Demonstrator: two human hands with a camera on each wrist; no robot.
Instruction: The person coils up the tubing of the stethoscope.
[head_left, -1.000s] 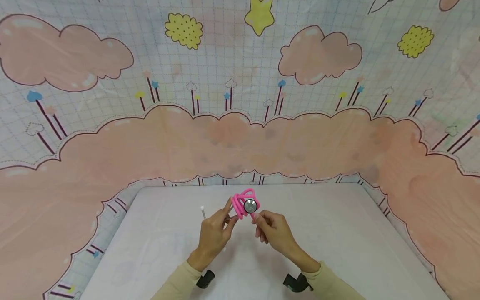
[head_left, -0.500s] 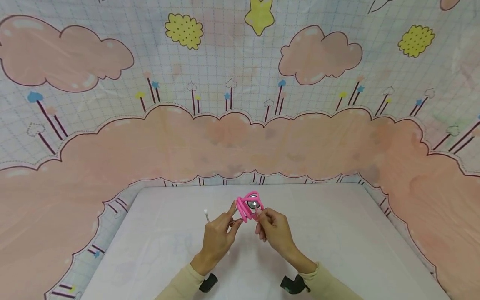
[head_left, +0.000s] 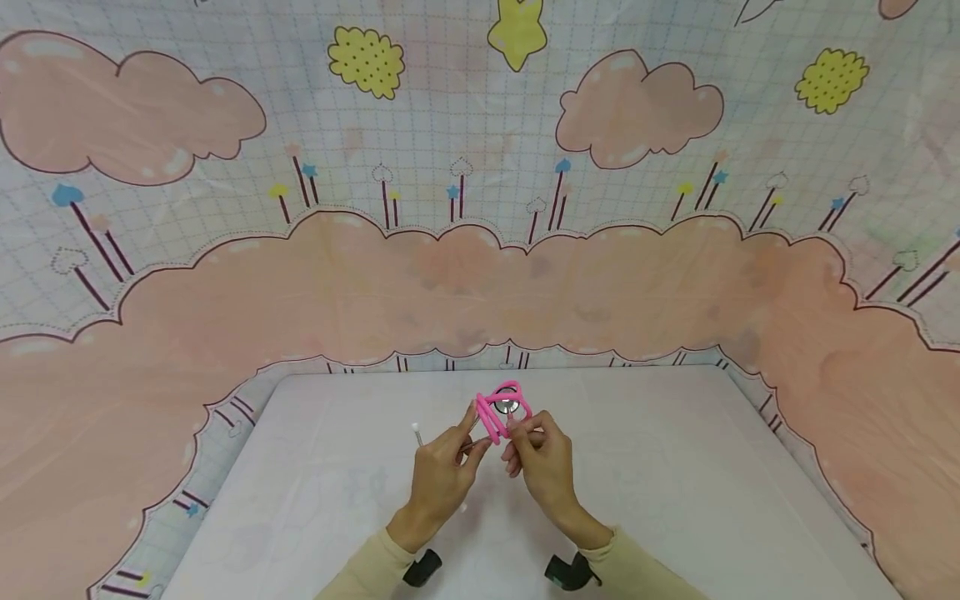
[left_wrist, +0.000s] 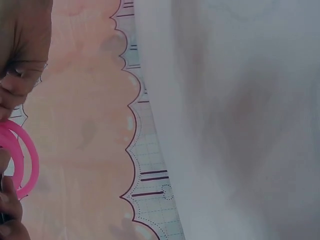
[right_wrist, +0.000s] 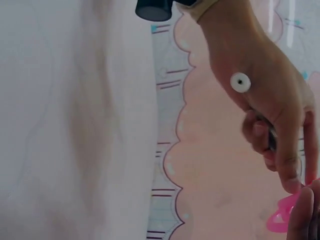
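Note:
A stethoscope with pink tubing [head_left: 489,418] wound in loops is held up over the table between both hands. Its round metal chest piece [head_left: 507,405] shows through the loops. My left hand [head_left: 441,477] grips the metal ear tubes and the near side of the coil. One white ear tip [head_left: 416,428] pokes out beyond the left knuckles; an ear tip [right_wrist: 240,82] also shows in the right wrist view. My right hand [head_left: 549,468] pinches the tubing just below the chest piece. In the left wrist view, the pink loops [left_wrist: 34,157] sit between the two hands, partly cut off.
A white table [head_left: 675,467] lies under the hands. Behind it hangs a patterned cloth [head_left: 450,292] with clouds and stars. Dark wrist cameras [head_left: 422,568] are strapped under both wrists.
Both hands and the stethoscope have shifted slightly right, then the right hand moved in closer to the left. The chest piece has gone from in front of the loops to partly behind them.

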